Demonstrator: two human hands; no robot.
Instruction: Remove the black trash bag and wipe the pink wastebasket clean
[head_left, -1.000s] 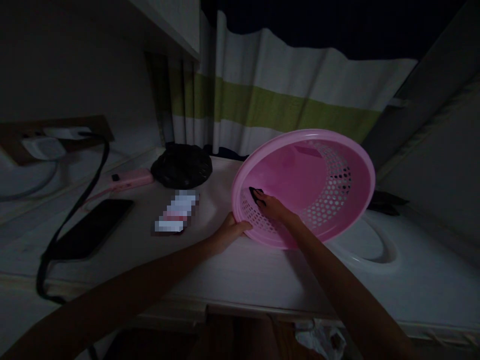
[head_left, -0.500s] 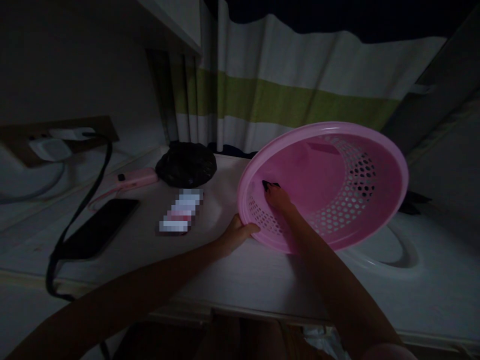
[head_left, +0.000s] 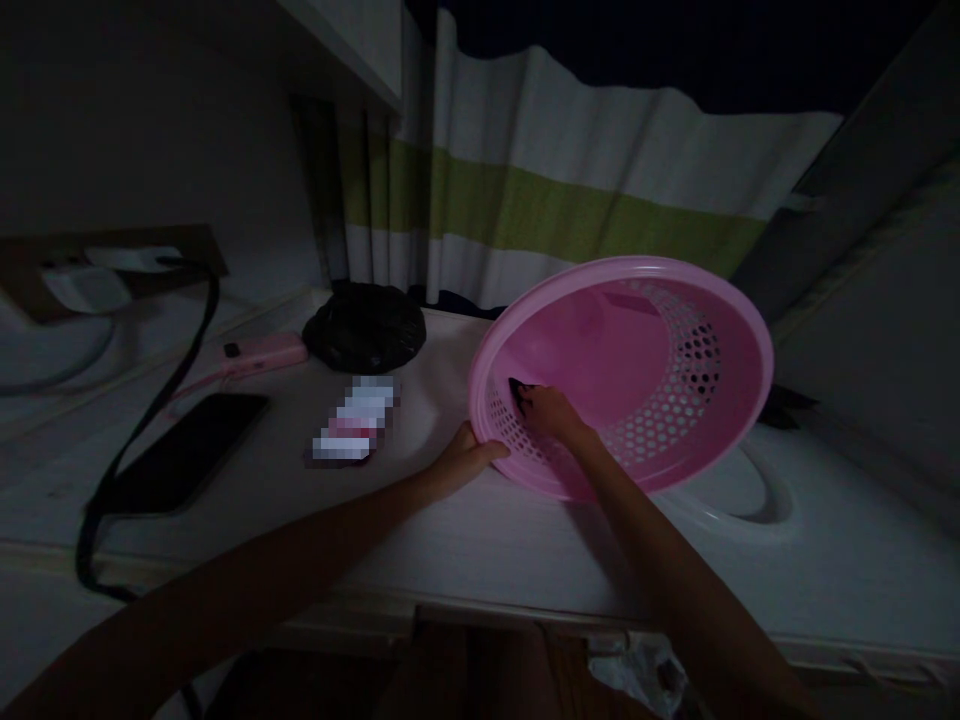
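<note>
A pink plastic basket (head_left: 622, 275) with a perforated wall lies tilted on the white table, its mouth facing me. My left hand (head_left: 466, 462) is closed on the rim at the lower left, thumb on the near side. Inside the basket, my right hand (head_left: 546, 410) is closed on a small black cloth (head_left: 517, 392), which lies against the perforated wall at the left. Most of the cloth is hidden by my fingers, and the dim light blurs its edges.
Left of the basket are a black plastic bag (head_left: 365, 328), a pixelated phone-like object (head_left: 355, 420), a pink device with a strap (head_left: 264, 352) and a dark phone (head_left: 191, 452). A black cable (head_left: 139, 430) runs from the wall socket. A white ring-shaped lid (head_left: 776, 505) lies at the right.
My right hand has moved with the black cloth a little left and down along the inside wall. My left hand still grips the rim. The whole view has shifted slightly.
</note>
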